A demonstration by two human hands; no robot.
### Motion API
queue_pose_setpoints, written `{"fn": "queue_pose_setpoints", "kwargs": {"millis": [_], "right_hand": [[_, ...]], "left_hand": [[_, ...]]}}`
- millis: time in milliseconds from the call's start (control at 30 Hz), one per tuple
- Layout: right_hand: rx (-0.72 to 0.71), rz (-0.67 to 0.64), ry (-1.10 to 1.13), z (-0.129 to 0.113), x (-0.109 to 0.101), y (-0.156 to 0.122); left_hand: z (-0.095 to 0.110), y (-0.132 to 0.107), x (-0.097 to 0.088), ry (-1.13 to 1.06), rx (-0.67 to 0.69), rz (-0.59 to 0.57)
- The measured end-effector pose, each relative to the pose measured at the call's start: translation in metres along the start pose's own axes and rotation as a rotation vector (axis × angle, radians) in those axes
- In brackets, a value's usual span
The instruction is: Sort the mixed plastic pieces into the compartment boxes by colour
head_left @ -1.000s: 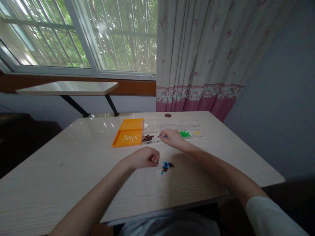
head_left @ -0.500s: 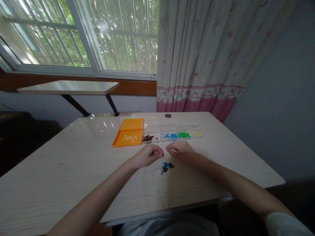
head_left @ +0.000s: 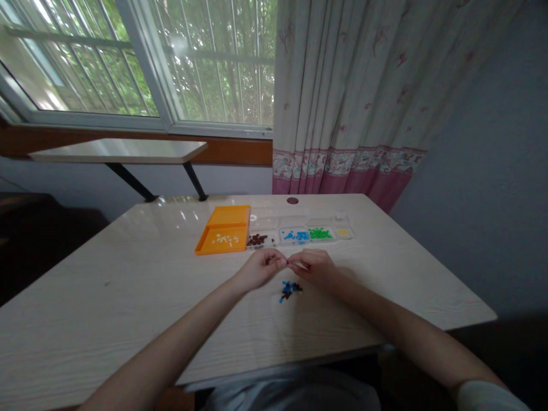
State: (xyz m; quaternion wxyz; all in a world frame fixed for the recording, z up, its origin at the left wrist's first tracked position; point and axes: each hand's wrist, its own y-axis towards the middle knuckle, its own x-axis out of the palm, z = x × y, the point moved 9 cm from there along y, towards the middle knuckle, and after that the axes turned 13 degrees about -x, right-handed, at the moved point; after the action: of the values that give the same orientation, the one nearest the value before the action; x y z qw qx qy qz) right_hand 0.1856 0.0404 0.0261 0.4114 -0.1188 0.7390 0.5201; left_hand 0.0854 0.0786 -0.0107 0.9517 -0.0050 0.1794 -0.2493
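Observation:
My left hand (head_left: pixel 260 269) and my right hand (head_left: pixel 315 266) meet fingertip to fingertip above the table, both closed in a pinch. A small dark piece was visible at the left fingertips a moment ago; now the fingers mostly cover it. Whatever the right fingers pinch is too small to make out. Just below the hands lies a small pile of blue and dark brown pieces (head_left: pixel 291 290), touched by neither hand. Beyond the fingers stands a clear compartment box (head_left: pixel 293 224) with brown pieces (head_left: pixel 257 240), blue pieces (head_left: pixel 299 236), green pieces (head_left: pixel 320 233) and yellow pieces (head_left: pixel 342 232).
An open orange case (head_left: pixel 231 216) with white pieces (head_left: pixel 225 240) in its front half adjoins the box's left side. The pale wooden table (head_left: pixel 141 297) has a round brown cable hole (head_left: pixel 292 201) at the back. A raised shelf (head_left: pixel 124 150) stands at the back left.
My two hands have come together, closing the small gap between their fingertips. The pile and the boxes stay where they were.

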Motion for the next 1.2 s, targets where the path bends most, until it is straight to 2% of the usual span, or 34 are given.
{"fn": "queue_pose_setpoints", "kwargs": {"millis": [200,400,500,633,867,1033,1200], "right_hand": [[0.076,0.022,0.076,0.007,0.002,-0.003],[0.126,0.169,-0.033,0.017,-0.023,-0.003],[0.111,0.217,-0.072,0.018,-0.031,-0.005],[0.083,0.233,-0.062,0.017,-0.031,-0.006],[0.130,0.122,-0.083,0.021,-0.027,0.003],[0.172,-0.114,-0.080,0.035,-0.001,0.027],[0.174,-0.191,-0.090,0.045,0.024,0.052]], "left_hand": [[0.003,-0.002,0.004,0.059,0.022,-0.051],[0.014,-0.017,0.007,0.585,0.155,-0.055],[0.014,-0.021,0.011,0.680,0.205,-0.098],[0.017,-0.023,0.015,0.728,0.255,-0.116],[0.018,-0.026,0.018,0.788,0.278,-0.136],[0.020,-0.027,0.021,0.784,0.280,-0.140],[0.020,-0.027,0.021,0.779,0.278,-0.131]]}}
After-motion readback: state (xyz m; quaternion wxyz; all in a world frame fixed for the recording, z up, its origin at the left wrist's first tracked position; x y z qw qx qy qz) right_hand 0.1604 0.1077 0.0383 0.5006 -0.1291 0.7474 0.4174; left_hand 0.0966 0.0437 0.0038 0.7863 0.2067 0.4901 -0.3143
